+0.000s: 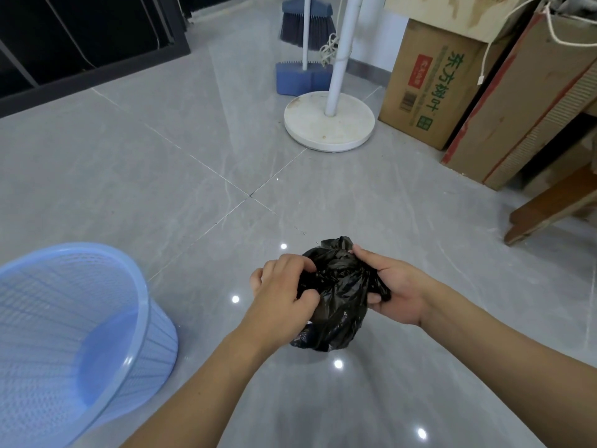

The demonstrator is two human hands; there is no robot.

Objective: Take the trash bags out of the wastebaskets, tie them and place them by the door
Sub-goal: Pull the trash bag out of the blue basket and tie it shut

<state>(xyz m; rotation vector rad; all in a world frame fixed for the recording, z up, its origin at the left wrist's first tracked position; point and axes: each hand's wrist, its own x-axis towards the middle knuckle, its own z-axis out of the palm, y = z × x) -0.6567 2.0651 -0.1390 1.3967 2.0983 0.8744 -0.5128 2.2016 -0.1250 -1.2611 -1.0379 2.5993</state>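
At six o'clock, left hand (284,292) and right hand (395,286) both pinch the black trash bag (336,305) neck (gathering it for tying); empty blue wastebasket (139,286) sits at eight o'clock, fan base (307,124) at twelve.

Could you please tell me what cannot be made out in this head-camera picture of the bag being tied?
- Black trash bag: its contents are hidden by the opaque plastic; whether a knot is done is hidden by the left hand and right hand.
- Blue wastebasket: partly cut off by the left and bottom edges.
- The door: out of view.
- Cardboard box: small print on it too small to read.
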